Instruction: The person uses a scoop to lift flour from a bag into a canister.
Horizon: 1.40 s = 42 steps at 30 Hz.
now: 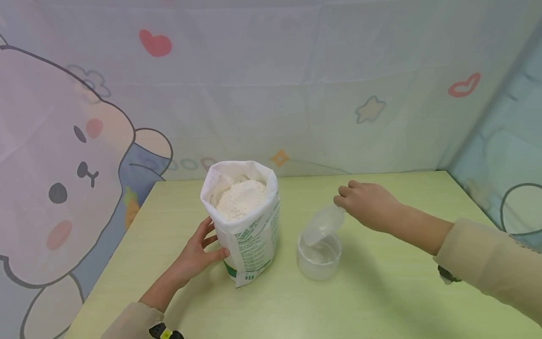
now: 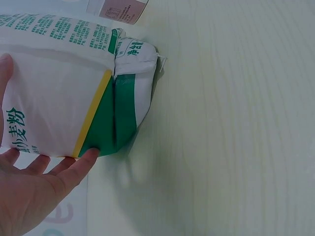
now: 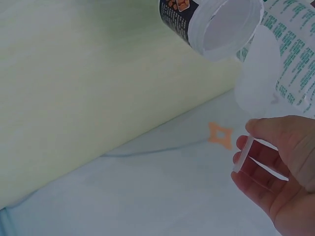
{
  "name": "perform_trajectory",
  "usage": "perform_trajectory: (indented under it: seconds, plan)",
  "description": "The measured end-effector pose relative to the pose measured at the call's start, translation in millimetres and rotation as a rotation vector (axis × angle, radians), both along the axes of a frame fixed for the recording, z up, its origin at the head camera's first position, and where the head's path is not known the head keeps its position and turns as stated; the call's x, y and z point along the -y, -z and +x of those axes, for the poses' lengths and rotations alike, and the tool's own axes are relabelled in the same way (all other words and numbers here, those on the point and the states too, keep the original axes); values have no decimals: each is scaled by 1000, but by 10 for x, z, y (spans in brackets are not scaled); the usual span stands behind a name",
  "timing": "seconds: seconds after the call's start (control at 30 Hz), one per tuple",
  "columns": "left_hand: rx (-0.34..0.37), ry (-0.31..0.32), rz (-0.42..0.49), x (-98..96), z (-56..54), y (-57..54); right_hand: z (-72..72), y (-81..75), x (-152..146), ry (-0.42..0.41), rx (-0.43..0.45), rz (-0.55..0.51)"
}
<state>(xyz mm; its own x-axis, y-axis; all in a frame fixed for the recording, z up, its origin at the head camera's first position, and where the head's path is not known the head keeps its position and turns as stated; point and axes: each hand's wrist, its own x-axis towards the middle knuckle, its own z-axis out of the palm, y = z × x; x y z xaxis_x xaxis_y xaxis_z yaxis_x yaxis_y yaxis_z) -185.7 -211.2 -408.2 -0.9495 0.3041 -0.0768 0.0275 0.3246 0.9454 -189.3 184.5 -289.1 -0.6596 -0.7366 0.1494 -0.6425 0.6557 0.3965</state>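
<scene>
An open flour bag (image 1: pixel 257 245), white with green print, stands upright with white flour (image 1: pixel 243 197) heaped near its top. My left hand (image 1: pixel 199 254) holds the bag's near left side, thumb on one face and fingers on another; the left wrist view shows the fingertips (image 2: pixel 91 153) against its green lower band. To the right of the bag is a clear round jar (image 1: pixel 318 268), lidless, with a dark label (image 3: pixel 179 19) on its side. My right hand (image 1: pixel 368 205) pinches the thin handle of a translucent white scoop (image 1: pixel 323 223), tilted down with its tip at the jar's mouth.
The pale green table (image 1: pixel 394 301) ends at the back against a printed cloth (image 1: pixel 254 94) with hearts and a cartoon bear. Another cloth (image 1: pixel 512 155) hangs along the right side. The jar stands a short gap away from the bag.
</scene>
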Motion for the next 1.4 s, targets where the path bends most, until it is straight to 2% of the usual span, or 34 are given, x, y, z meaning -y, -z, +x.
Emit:
perform_trajectory:
  seconds: [0.27, 0.5, 0.73, 0.9, 1.07, 1.4]
  plan:
    - [-7, 6, -2, -10, 2, -10, -28, 18, -115, 94, 177, -154]
    - [-11, 7, -4, -8, -4, -16, -61, 54, -174, 100, 303, -219]
    - [-15, 20, 2, -22, 7, -30, -95, 47, -213, 121, 405, -331]
    - [-10, 19, 6, -30, 19, -46, -134, -22, -227, 125, 427, -391]
    - [-11, 18, 3, -25, 18, -44, -175, -105, -228, 134, 415, -406]
    - [-2, 11, 1, -25, 38, -53, -274, -350, -177, 139, 323, -407]
